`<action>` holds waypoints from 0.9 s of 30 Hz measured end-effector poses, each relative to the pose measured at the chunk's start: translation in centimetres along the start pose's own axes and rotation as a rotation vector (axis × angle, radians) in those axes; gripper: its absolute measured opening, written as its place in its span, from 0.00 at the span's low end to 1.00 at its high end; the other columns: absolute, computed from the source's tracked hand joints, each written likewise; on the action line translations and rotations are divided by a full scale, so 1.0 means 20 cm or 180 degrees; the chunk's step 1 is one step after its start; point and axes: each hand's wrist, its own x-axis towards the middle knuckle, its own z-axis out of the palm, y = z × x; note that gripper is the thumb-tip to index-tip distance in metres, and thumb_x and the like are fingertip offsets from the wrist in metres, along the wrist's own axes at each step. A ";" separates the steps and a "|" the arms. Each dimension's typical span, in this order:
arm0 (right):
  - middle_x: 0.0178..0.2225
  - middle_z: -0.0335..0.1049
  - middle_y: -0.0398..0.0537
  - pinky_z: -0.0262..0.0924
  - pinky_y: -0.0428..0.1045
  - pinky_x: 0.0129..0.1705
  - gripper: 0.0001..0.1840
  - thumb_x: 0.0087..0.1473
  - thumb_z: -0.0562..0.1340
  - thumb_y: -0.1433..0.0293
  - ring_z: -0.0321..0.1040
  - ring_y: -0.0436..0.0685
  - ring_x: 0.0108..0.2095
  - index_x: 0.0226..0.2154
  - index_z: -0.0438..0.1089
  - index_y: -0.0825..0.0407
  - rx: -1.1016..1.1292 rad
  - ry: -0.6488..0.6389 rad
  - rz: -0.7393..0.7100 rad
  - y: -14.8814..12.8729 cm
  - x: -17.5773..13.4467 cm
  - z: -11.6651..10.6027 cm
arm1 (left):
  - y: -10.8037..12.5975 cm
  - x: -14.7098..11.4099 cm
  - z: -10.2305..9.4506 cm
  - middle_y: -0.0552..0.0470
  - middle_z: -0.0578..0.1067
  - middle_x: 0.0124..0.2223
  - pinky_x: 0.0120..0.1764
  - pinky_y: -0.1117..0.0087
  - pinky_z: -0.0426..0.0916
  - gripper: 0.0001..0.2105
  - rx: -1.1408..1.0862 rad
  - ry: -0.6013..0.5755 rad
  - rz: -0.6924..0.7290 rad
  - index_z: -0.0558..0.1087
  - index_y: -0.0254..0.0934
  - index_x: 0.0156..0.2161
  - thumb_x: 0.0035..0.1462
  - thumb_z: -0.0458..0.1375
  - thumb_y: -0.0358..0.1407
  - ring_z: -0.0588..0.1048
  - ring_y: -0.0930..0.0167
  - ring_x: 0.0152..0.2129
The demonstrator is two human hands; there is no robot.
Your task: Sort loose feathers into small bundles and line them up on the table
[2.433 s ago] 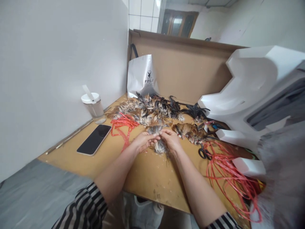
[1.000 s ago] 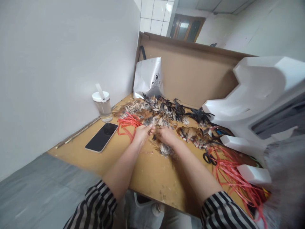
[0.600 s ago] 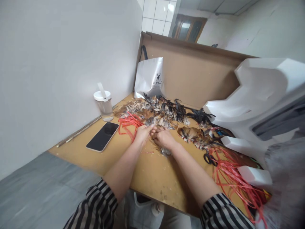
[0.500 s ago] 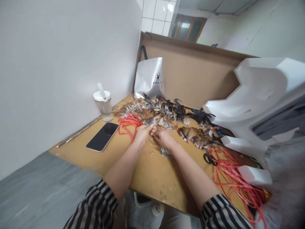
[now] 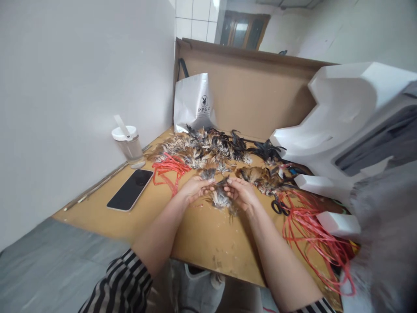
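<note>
Near the middle of the table, my left hand [image 5: 197, 188] is closed in a pinch, with feathers at its fingertips. My right hand [image 5: 241, 193] pinches a dark feather [image 5: 223, 181] between thumb and fingers, a short gap to the right of the left hand. Between and just below both hands lies a small grey-brown tuft of feathers [image 5: 220, 200]. Beyond them spreads a large pile of brown, black and speckled feathers [image 5: 208, 147]. A second brown clump of feathers [image 5: 257, 177] lies to the right. The exact ends in each pinch are too small to make out.
Red plastic strips [image 5: 171, 167] lie left of my hands, and a larger tangle of red strips [image 5: 309, 230] lies right, beside black-handled scissors [image 5: 279, 206]. A phone [image 5: 130, 190], a lidded cup [image 5: 129, 145], a silver bag [image 5: 192, 104] and white foam [image 5: 345, 100] surround the work area.
My hands were close together and have moved apart, the right one turning over so its fingers show. The whole view has shifted slightly, so the things appear further left.
</note>
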 end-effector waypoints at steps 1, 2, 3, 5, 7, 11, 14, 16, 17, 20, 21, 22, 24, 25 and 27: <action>0.22 0.70 0.44 0.59 0.39 0.18 0.09 0.36 0.66 0.71 0.66 0.46 0.19 0.25 0.67 0.55 0.0022 -0.0024 0.0023 0.01 0.01 -0.01 | 0.00 0.00 0.00 0.42 0.75 0.33 0.21 0.81 0.64 0.11 0.0050 -0.0072 -0.0030 0.74 0.28 0.32 0.41 0.62 0.33 0.71 0.78 0.21; 0.22 0.70 0.45 0.58 0.39 0.18 0.09 0.36 0.66 0.71 0.65 0.45 0.19 0.25 0.68 0.55 0.0037 -0.0025 0.0033 0.01 0.01 -0.01 | 0.00 -0.01 0.01 0.42 0.75 0.32 0.21 0.81 0.63 0.11 0.0107 -0.0139 -0.0062 0.74 0.28 0.33 0.41 0.62 0.33 0.71 0.78 0.20; 0.22 0.70 0.45 0.58 0.39 0.17 0.08 0.36 0.66 0.71 0.65 0.45 0.18 0.24 0.68 0.55 0.0042 -0.0008 0.0038 0.01 0.02 -0.01 | 0.00 -0.01 0.01 0.42 0.75 0.32 0.21 0.81 0.63 0.11 0.0165 -0.0202 -0.0097 0.74 0.28 0.33 0.42 0.62 0.33 0.71 0.78 0.20; 0.21 0.70 0.44 0.58 0.39 0.16 0.08 0.37 0.66 0.71 0.64 0.45 0.17 0.24 0.68 0.55 0.0039 0.0043 0.0038 0.02 0.02 -0.02 | -0.01 -0.01 0.01 0.41 0.75 0.33 0.21 0.81 0.63 0.12 0.0263 -0.0289 -0.0140 0.74 0.28 0.33 0.42 0.62 0.34 0.70 0.79 0.19; 0.21 0.70 0.44 0.57 0.38 0.15 0.08 0.37 0.65 0.71 0.63 0.44 0.17 0.24 0.68 0.55 0.0039 0.0069 0.0032 0.03 0.02 -0.01 | -0.01 -0.01 0.01 0.41 0.75 0.32 0.21 0.82 0.62 0.11 0.0319 -0.0316 -0.0147 0.74 0.27 0.32 0.42 0.62 0.34 0.69 0.80 0.19; 0.19 0.70 0.43 0.57 0.38 0.15 0.07 0.37 0.65 0.72 0.63 0.44 0.16 0.24 0.67 0.55 0.0135 0.0097 0.0045 0.04 0.02 0.00 | -0.03 0.00 0.01 0.42 0.75 0.30 0.20 0.82 0.62 0.11 0.0286 -0.0285 -0.0076 0.74 0.27 0.31 0.42 0.62 0.33 0.69 0.80 0.18; 0.20 0.70 0.44 0.59 0.38 0.16 0.07 0.38 0.65 0.71 0.64 0.45 0.17 0.24 0.67 0.55 0.0250 -0.0007 0.0076 0.04 0.01 0.02 | -0.03 0.01 0.01 0.44 0.75 0.29 0.21 0.82 0.62 0.10 0.0230 -0.0209 -0.0017 0.74 0.27 0.30 0.41 0.62 0.32 0.69 0.80 0.19; 0.21 0.71 0.45 0.60 0.38 0.17 0.07 0.39 0.65 0.70 0.64 0.45 0.18 0.25 0.68 0.55 0.0292 -0.0130 0.0088 0.04 0.01 0.03 | -0.02 0.01 0.02 0.44 0.75 0.28 0.21 0.82 0.62 0.10 0.0182 -0.0141 0.0053 0.74 0.27 0.30 0.40 0.63 0.32 0.69 0.80 0.19; 0.22 0.71 0.46 0.60 0.38 0.18 0.08 0.39 0.65 0.69 0.64 0.45 0.19 0.25 0.68 0.56 0.0289 -0.0178 0.0094 0.05 0.00 0.03 | -0.02 0.01 0.02 0.45 0.75 0.28 0.21 0.82 0.62 0.10 0.0157 -0.0110 0.0091 0.74 0.27 0.30 0.40 0.63 0.32 0.69 0.80 0.19; 0.23 0.72 0.47 0.61 0.38 0.19 0.09 0.37 0.66 0.70 0.64 0.44 0.18 0.24 0.68 0.57 0.0206 -0.0161 0.0098 0.06 0.00 0.05 | -0.03 0.01 0.02 0.46 0.75 0.26 0.22 0.82 0.63 0.10 0.0121 -0.0053 0.0172 0.74 0.27 0.31 0.40 0.63 0.31 0.70 0.79 0.20; 0.23 0.72 0.47 0.61 0.38 0.19 0.09 0.35 0.67 0.71 0.63 0.44 0.18 0.23 0.68 0.57 0.0168 -0.0130 0.0088 0.07 0.00 0.05 | -0.03 0.01 0.02 0.47 0.74 0.26 0.23 0.82 0.63 0.11 0.0125 -0.0060 0.0182 0.74 0.27 0.31 0.40 0.63 0.31 0.70 0.79 0.20; 0.22 0.71 0.46 0.61 0.38 0.19 0.10 0.34 0.67 0.71 0.63 0.43 0.18 0.22 0.68 0.57 0.0134 -0.0098 0.0075 0.07 0.00 0.05 | -0.03 0.01 0.02 0.47 0.74 0.25 0.23 0.82 0.63 0.11 0.0132 -0.0078 0.0190 0.74 0.27 0.31 0.40 0.63 0.31 0.70 0.79 0.20; 0.21 0.71 0.45 0.61 0.38 0.19 0.10 0.32 0.68 0.71 0.62 0.43 0.17 0.21 0.68 0.57 0.0084 -0.0055 0.0025 0.08 0.00 0.05 | -0.04 0.02 0.01 0.47 0.74 0.25 0.23 0.82 0.63 0.11 0.0149 -0.0112 0.0190 0.74 0.27 0.32 0.40 0.63 0.32 0.70 0.79 0.20; 0.20 0.70 0.44 0.60 0.38 0.18 0.10 0.32 0.68 0.71 0.61 0.43 0.17 0.21 0.68 0.57 0.0060 -0.0046 -0.0017 0.08 0.01 0.05 | -0.04 0.02 0.01 0.46 0.75 0.26 0.23 0.82 0.63 0.11 0.0154 -0.0118 0.0174 0.74 0.27 0.32 0.41 0.62 0.32 0.70 0.79 0.20; 0.17 0.68 0.42 0.59 0.39 0.18 0.10 0.32 0.68 0.70 0.61 0.43 0.16 0.19 0.67 0.57 -0.0020 -0.0043 -0.0144 0.07 0.01 0.04 | -0.04 0.02 0.01 0.45 0.75 0.28 0.23 0.81 0.63 0.11 0.0172 -0.0102 0.0092 0.74 0.27 0.31 0.41 0.62 0.32 0.70 0.79 0.20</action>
